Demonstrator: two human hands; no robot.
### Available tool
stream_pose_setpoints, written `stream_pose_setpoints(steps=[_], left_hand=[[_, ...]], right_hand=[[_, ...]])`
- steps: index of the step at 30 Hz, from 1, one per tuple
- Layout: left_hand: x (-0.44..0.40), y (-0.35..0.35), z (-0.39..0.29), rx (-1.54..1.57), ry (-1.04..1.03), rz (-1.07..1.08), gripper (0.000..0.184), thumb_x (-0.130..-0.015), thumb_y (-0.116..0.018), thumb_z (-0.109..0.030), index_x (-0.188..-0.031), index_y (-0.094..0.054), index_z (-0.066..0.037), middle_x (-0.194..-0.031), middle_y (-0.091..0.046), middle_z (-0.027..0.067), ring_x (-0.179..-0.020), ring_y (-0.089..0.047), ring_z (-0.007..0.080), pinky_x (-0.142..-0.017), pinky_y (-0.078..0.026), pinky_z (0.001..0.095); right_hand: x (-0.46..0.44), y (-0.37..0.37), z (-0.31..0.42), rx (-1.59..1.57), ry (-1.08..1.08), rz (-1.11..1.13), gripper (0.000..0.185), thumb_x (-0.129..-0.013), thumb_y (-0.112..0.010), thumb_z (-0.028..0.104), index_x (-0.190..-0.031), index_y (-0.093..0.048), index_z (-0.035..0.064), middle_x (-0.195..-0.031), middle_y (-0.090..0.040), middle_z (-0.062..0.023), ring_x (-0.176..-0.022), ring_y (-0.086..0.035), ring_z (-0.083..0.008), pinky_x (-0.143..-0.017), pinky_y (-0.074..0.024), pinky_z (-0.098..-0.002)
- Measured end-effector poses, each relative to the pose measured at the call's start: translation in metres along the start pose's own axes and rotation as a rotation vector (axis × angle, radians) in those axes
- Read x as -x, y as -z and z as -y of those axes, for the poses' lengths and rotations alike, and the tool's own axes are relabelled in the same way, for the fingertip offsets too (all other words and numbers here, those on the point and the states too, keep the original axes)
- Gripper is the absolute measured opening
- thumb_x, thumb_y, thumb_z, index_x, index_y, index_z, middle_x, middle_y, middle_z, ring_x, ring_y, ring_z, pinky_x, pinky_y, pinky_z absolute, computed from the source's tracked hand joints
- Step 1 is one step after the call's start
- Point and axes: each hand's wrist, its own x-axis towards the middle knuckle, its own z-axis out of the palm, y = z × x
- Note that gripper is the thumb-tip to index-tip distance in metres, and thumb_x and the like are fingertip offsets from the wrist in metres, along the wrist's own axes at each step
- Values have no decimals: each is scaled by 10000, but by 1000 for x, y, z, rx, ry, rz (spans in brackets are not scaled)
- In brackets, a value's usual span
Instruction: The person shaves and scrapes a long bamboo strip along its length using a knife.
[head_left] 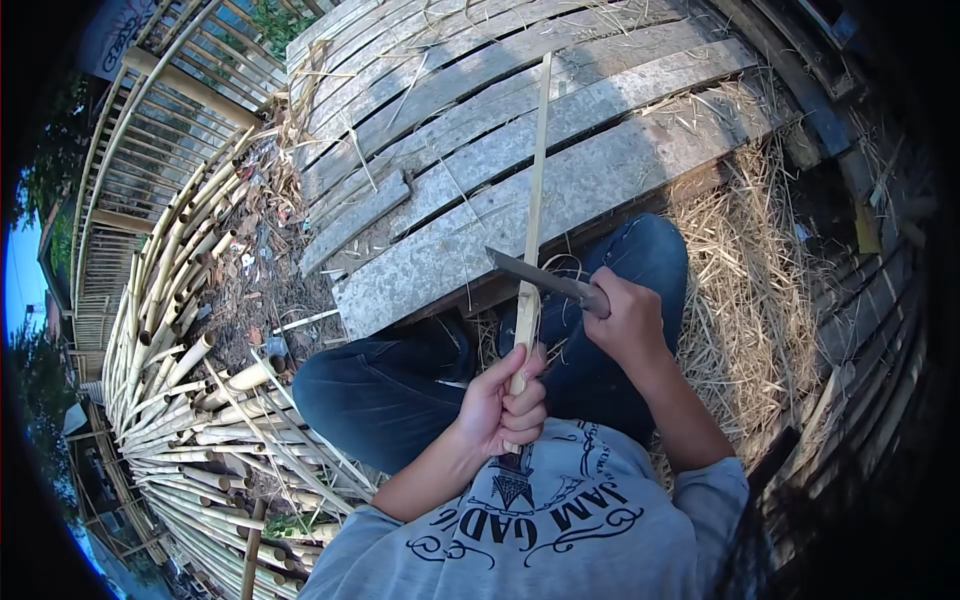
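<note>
A long pale bamboo strip (pixel 537 180) runs from near my chest out over the slatted wooden platform (pixel 600 160). Near its lower end my left hand (pixel 505 402) is closed around it. My right hand (pixel 625 312) grips the handle of a knife (pixel 540 277), whose dark blade points left and lies across the strip just above my left hand. Thin curled shavings hang beside the strip under the blade. My crossed legs in blue jeans (pixel 390 385) are below the platform's near edge.
Cut bamboo poles (pixel 200 440) are piled on the left, below a bamboo fence (pixel 180 110). A heap of shavings (pixel 740 300) covers the ground on the right. A short loose board (pixel 355 222) and thin slivers lie on the platform.
</note>
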Motion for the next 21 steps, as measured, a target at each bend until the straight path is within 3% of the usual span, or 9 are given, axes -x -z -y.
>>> stream_pose_setpoints(steps=[1,2,5,9,11,14,16,19,21], left_hand=[[-3,1,-3,15,-32,-93,341,-1056,-274,-418,-877,-350,-138,-498,-206,-42,-372,-180,58,-325,-171,212],[0,5,-3,-97,-38,-70,339,-1054,-281,-422,-878,-350,-140,-499,-205,-45,-376,-177,59,-329,-167,213],[4,-11,8,-177,24,-62,340,-1053,-283,-426,-875,-345,-143,-501,-200,-45,-381,-178,59,-333,-166,214],[-3,3,-1,-73,-23,-99,340,-1046,-307,-441,-882,-372,-150,-505,-189,-55,-380,-161,47,-329,-153,205],[1,2,5,-61,7,-82,342,-1046,-302,-448,-880,-366,-156,-505,-187,-56,-379,-165,48,-323,-154,199],[-4,-2,5,-56,32,-29,349,-1043,-304,-459,-880,-367,-156,-506,-184,-57,-379,-162,48,-323,-155,201],[-13,7,-4,41,6,-179,354,-1043,-301,-462,-880,-368,-155,-507,-179,-59,-379,-155,48,-329,-155,202],[-6,1,5,-74,22,-9,343,-1055,-260,-428,-888,-356,-144,-498,-196,-40,-379,-176,58,-338,-175,215],[-4,1,5,-51,28,-22,338,-1055,-265,-426,-888,-357,-147,-497,-193,-42,-379,-171,58,-338,-176,213]], right_hand=[[-7,-1,-8,114,-88,1,219,-666,-693,57,-832,-550,59,-671,-614,-111,-628,-634,-339,-559,-502,-418],[-6,2,-11,25,-142,-66,152,-691,-665,29,-799,-560,46,-626,-583,-147,-609,-621,-372,-546,-486,-422],[6,11,15,-119,39,-14,137,-709,-644,12,-807,-554,42,-641,-589,-161,-620,-620,-378,-545,-479,-430],[-5,-1,-11,38,-160,-59,150,-704,-670,32,-803,-557,39,-640,-584,-168,-618,-619,-374,-535,-477,-415],[8,0,4,-186,-77,-142,126,-724,-661,43,-796,-558,46,-659,-600,-168,-619,-622,-367,-542,-481,-423],[9,-6,1,-79,-27,-30,110,-728,-662,54,-788,-569,55,-659,-609,-158,-617,-630,-353,-538,-485,-421],[6,-13,-5,32,-47,-28,119,-715,-674,54,-779,-573,59,-651,-606,-149,-611,-630,-349,-528,-482,-417],[17,-10,16,-208,-29,-92,120,-702,-655,45,-788,-573,65,-646,-606,-133,-614,-627,-349,-535,-483,-420],[7,-11,-6,-33,-32,-70,132,-686,-645,32,-788,-567,64,-652,-608,-127,-625,-632,-348,-547,-489,-413]])
